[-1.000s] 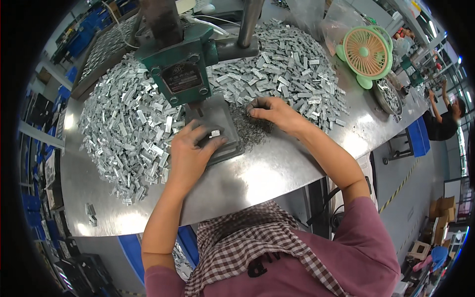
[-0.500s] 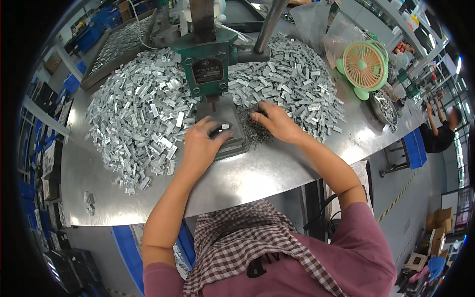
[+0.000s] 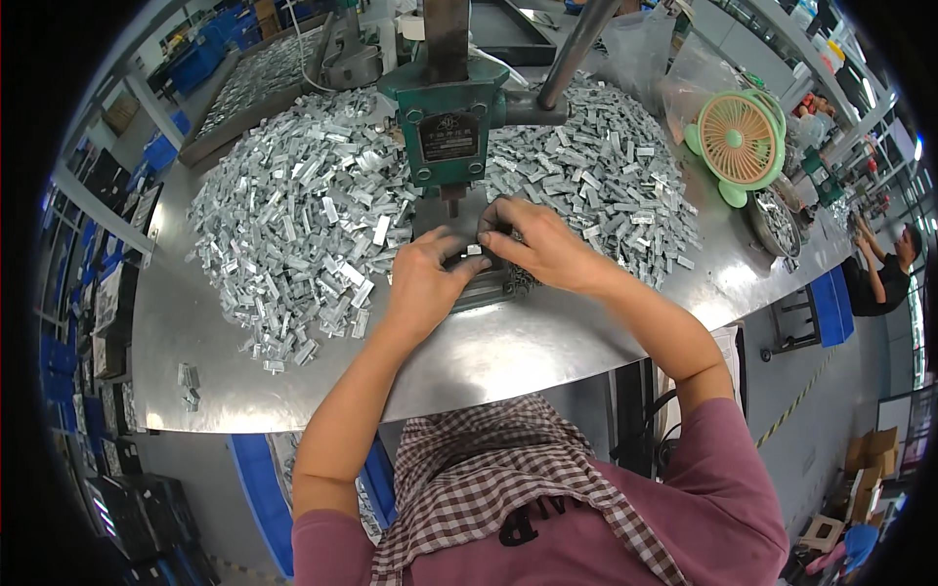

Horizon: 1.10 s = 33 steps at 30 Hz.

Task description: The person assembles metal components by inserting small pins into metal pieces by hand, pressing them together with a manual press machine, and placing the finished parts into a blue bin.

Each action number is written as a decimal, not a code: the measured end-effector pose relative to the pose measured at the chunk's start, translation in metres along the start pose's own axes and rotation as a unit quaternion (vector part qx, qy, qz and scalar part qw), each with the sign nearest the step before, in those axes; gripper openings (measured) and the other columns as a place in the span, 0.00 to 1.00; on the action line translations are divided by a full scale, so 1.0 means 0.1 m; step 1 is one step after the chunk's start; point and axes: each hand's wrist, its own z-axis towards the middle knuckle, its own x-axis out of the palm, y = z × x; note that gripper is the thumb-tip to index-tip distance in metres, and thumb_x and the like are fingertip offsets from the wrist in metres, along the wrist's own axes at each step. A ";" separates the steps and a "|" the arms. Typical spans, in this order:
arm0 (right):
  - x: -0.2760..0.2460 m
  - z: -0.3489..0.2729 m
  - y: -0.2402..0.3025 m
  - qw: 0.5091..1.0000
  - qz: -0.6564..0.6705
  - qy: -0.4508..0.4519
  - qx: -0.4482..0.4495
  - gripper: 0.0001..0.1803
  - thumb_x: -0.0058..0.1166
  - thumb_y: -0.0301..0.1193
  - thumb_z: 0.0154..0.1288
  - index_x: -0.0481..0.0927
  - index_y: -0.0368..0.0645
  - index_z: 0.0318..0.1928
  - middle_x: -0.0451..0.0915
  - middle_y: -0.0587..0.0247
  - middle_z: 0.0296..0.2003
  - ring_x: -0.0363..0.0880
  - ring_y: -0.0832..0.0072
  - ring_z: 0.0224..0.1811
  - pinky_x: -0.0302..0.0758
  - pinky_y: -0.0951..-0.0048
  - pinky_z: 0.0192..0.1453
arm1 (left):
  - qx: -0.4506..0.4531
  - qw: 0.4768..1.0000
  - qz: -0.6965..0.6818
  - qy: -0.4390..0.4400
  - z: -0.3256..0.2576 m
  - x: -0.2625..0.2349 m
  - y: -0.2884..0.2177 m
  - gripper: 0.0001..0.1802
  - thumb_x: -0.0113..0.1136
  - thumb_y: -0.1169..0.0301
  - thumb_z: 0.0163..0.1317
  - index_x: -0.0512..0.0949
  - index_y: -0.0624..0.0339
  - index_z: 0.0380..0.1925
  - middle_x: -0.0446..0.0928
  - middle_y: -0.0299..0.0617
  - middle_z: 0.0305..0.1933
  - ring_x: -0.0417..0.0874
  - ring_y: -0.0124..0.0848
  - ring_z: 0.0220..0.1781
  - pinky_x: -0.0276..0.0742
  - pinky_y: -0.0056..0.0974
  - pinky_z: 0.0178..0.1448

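A green hand-operated arbor press (image 3: 464, 117) stands at the middle of the metal table, its ram above a grey base plate (image 3: 459, 212). Over the near part of that plate, my left hand (image 3: 422, 281) pinches a small silvery metal block (image 3: 474, 250) between thumb and fingers. My right hand (image 3: 542, 244) is right beside it, thumb and fingertips drawn together at the block; whatever they hold is too small to make out. Thin dark metal pins (image 3: 525, 282) lie in a heap by the base plate, partly hidden under my right hand.
Silvery metal blocks form one big pile (image 3: 293, 220) left of the press and another (image 3: 596, 166) to its right. A green fan (image 3: 740, 142) and a round metal pan (image 3: 774, 223) stand at the right. Another person (image 3: 884, 269) works at the far right.
My right hand has moved from the pin heap leftward to my left hand, and its fingertips now meet at the block. The whole view has shifted slightly.
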 end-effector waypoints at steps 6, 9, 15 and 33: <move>-0.11 0.07 0.04 0.996 -0.047 0.069 -0.030 0.13 0.48 0.34 0.61 0.69 0.36 0.39 0.71 0.50 0.34 0.71 0.54 0.38 0.66 0.61 0.41 | -0.007 1.000 -0.002 0.020 0.02 0.01 0.04 0.14 0.64 0.73 0.45 0.79 0.66 0.34 0.78 0.45 0.37 0.79 0.38 0.36 0.72 0.35 0.42; -0.10 0.11 0.05 0.993 -0.068 0.084 -0.038 0.13 0.48 0.34 0.61 0.69 0.36 0.39 0.71 0.50 0.34 0.71 0.54 0.38 0.67 0.61 0.41 | 0.009 0.999 -0.041 -0.014 0.01 0.03 0.07 0.15 0.66 0.68 0.42 0.80 0.64 0.31 0.77 0.46 0.34 0.77 0.43 0.33 0.71 0.39 0.38; -0.15 0.16 0.04 0.990 -0.076 0.106 -0.050 0.13 0.47 0.34 0.60 0.69 0.37 0.39 0.70 0.51 0.33 0.71 0.54 0.37 0.68 0.61 0.39 | 0.018 0.999 -0.039 -0.010 0.03 0.01 0.05 0.14 0.66 0.69 0.42 0.80 0.64 0.31 0.77 0.46 0.33 0.77 0.42 0.32 0.71 0.39 0.36; -0.15 -0.16 0.05 0.977 -0.136 -0.085 -0.140 0.17 0.50 0.27 0.57 0.69 0.39 0.48 0.72 0.51 0.44 0.73 0.58 0.45 0.69 0.64 0.50 | -0.019 0.998 -0.003 -0.057 0.05 -0.02 0.10 0.14 0.65 0.66 0.44 0.80 0.65 0.28 0.78 0.48 0.32 0.78 0.44 0.32 0.72 0.40 0.36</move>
